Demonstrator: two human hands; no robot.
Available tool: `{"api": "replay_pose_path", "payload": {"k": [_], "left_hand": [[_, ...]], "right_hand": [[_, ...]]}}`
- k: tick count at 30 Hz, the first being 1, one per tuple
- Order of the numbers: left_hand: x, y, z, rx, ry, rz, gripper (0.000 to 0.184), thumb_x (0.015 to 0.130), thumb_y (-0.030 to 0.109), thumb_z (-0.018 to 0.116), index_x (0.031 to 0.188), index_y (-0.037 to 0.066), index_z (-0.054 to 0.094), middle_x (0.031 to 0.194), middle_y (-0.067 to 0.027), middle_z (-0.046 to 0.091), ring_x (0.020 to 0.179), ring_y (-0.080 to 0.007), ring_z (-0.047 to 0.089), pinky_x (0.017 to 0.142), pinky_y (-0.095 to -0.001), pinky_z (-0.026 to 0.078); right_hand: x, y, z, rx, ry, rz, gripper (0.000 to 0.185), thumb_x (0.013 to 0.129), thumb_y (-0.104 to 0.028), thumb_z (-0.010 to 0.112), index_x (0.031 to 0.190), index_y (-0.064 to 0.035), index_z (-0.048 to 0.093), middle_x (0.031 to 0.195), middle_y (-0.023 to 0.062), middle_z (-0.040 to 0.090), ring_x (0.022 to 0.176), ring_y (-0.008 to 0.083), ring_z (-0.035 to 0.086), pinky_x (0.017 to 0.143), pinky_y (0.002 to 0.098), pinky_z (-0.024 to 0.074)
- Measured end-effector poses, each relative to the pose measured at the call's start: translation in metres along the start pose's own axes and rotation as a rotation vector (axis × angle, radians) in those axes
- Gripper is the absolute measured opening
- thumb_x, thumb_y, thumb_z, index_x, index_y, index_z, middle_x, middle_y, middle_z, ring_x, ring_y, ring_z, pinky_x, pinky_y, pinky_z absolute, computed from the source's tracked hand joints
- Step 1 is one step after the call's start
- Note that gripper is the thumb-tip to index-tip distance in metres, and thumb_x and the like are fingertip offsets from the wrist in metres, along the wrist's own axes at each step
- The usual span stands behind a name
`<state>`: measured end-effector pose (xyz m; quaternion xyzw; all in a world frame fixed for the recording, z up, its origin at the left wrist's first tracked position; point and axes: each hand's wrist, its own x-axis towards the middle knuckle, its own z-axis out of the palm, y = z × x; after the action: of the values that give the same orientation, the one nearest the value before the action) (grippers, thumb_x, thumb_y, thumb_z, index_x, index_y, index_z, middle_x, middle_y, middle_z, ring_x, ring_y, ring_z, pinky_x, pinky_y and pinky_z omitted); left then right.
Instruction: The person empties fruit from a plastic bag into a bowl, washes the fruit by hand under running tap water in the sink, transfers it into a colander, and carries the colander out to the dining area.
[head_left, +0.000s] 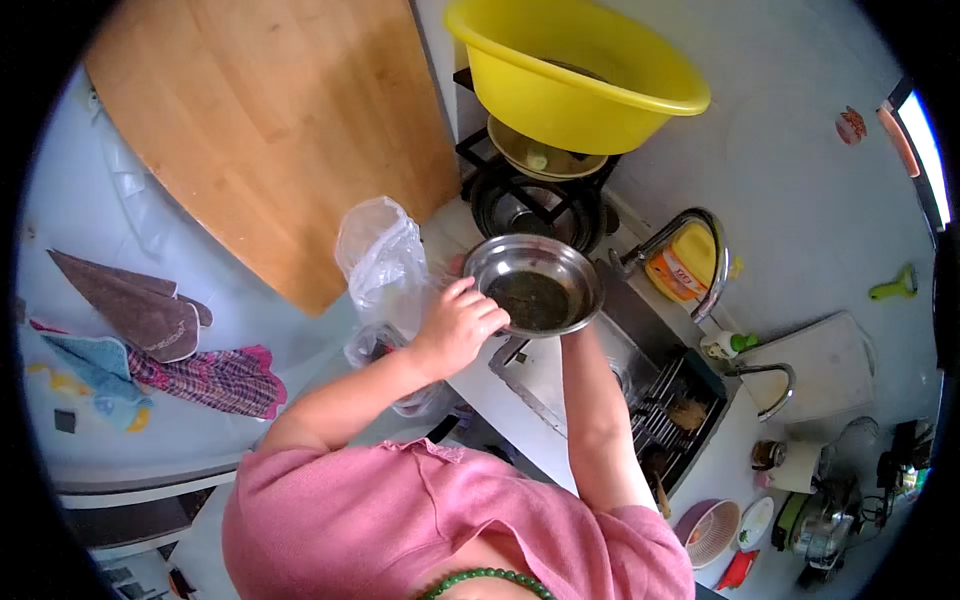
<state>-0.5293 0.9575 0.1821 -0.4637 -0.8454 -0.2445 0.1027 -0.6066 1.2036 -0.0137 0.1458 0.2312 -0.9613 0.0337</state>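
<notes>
A round stainless-steel bowl (pixel 583 262) with dark contents, too dim to name, is held up over the sink's near end. The fingers of my left hand (pixel 462 327) are curled at its left rim, closed on the edge. From the lower right my right forearm (pixel 590 400) reaches up to the bowl's underside. The bowl covers my right hand, so its fingers are hidden. Left of the bowl stands a clear plastic bag (pixel 382 258), close beyond my left hand.
A yellow basin (pixel 560 100) sits on a black rack over other bowls. A metal faucet (pixel 712 235) arches by a yellow jug (pixel 683 262). The sink (pixel 545 385) lies below the bowl, with a black dish rack (pixel 675 405) at its right. A large wooden board (pixel 280 130) leans at left.
</notes>
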Motion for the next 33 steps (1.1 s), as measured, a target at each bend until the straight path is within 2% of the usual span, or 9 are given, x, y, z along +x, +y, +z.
{"api": "replay_pose_path", "payload": {"k": [5,10,12,14,16,18,19,27,33], "left_hand": [[-0.021,0.002,0.008,-0.037,-0.054,0.011,0.014,0.073,0.007,0.05,0.084,0.011,0.058,0.08,-0.003,0.057,0.085,-0.0191,0.054,0.092,-0.0404,0.032],[-0.038,-0.002,0.035,-0.066,-0.126,0.093,0.016,0.069,0.006,0.053,0.084,0.01,0.059,0.081,-0.0009,0.057,0.086,-0.0174,0.053,0.094,-0.0415,0.03],[-0.043,-0.005,0.05,-0.096,-0.203,0.116,0.018,0.069,0.007,0.052,0.086,0.011,0.059,0.082,-0.0005,0.056,0.088,-0.0169,0.052,0.095,-0.0434,0.028],[-0.045,-0.004,0.067,-0.091,-0.236,0.196,0.019,0.07,0.008,0.052,0.087,0.013,0.059,0.081,0.0001,0.056,0.088,-0.0165,0.052,0.096,-0.0447,0.027],[-0.042,-0.003,0.091,-0.102,-0.346,0.223,0.02,0.07,0.01,0.053,0.089,0.013,0.059,0.089,-0.0007,0.057,0.097,-0.0175,0.051,0.098,-0.0468,0.026],[-0.04,0.002,0.118,-0.112,-0.255,0.285,0.021,0.072,0.011,0.053,0.092,0.013,0.059,0.105,-0.0031,0.055,0.108,-0.0208,0.046,0.099,-0.0487,0.024],[-0.037,0.007,0.128,-0.125,-0.235,0.214,0.025,0.073,0.011,0.056,0.098,0.012,0.058,0.117,-0.006,0.049,0.116,-0.0253,0.04,0.1,-0.0497,0.022],[-0.1,0.002,0.126,-0.365,-0.238,-0.306,0.038,0.07,0.008,0.061,0.107,0.006,0.052,0.113,-0.0129,0.049,0.107,-0.0283,0.046,0.091,-0.0355,0.037],[-0.17,-0.043,0.107,-0.519,0.293,-1.101,0.066,0.069,0.013,0.069,0.125,0.002,0.035,0.112,-0.0121,0.049,0.098,-0.0218,0.049,0.081,-0.0325,0.043]], "right_hand": [[-0.004,-0.008,-0.01,-0.084,-0.037,0.123,0.055,0.084,-0.047,0.044,0.109,0.0023,0.049,0.106,0.0121,0.056,0.086,0.0245,0.058,0.069,0.0352,0.0498],[-0.085,-0.034,-0.01,-0.599,0.254,0.028,0.077,0.08,-0.064,0.033,0.115,0.0036,0.046,0.11,0.0138,0.055,0.085,0.0236,0.06,0.075,0.0366,0.0477],[-0.153,-0.034,-0.013,-0.585,0.247,0.379,0.077,0.081,-0.063,0.032,0.116,0.0042,0.044,0.101,0.0121,0.059,0.078,0.0229,0.062,0.072,0.0372,0.0496],[-0.2,-0.027,-0.028,-0.702,0.208,0.529,0.069,0.083,-0.057,0.038,0.114,0.0042,0.043,0.091,0.0138,0.061,0.076,0.0227,0.062,0.066,0.0367,0.0522],[-0.231,-0.014,-0.033,-0.715,0.332,0.41,0.038,0.082,-0.028,0.056,0.103,0.0033,0.046,0.081,0.0178,0.06,0.066,0.0239,0.063,0.054,0.0324,0.0535],[-0.234,0.003,-0.087,-0.628,0.484,0.251,0.029,0.082,-0.017,0.054,0.101,0.0029,0.046,0.081,0.0158,0.06,0.062,0.0236,0.062,0.052,0.033,0.0539],[-0.233,0.003,-0.106,-0.627,0.486,0.249,0.029,0.082,-0.017,0.054,0.101,0.0029,0.046,0.081,0.0158,0.06,0.062,0.0236,0.062,0.052,0.033,0.0539],[-0.194,0.018,-0.24,-0.377,0.918,0.103,0.021,0.084,-0.011,0.05,0.099,0.0023,0.048,0.084,0.0153,0.059,0.064,0.0252,0.061,0.053,0.0339,0.0551],[-0.171,0.034,-0.286,-0.404,0.958,0.292,0.028,0.085,-0.011,0.048,0.112,-0.0039,0.045,0.104,0.0134,0.053,0.083,0.0306,0.056,0.062,0.0429,0.0507]]}}
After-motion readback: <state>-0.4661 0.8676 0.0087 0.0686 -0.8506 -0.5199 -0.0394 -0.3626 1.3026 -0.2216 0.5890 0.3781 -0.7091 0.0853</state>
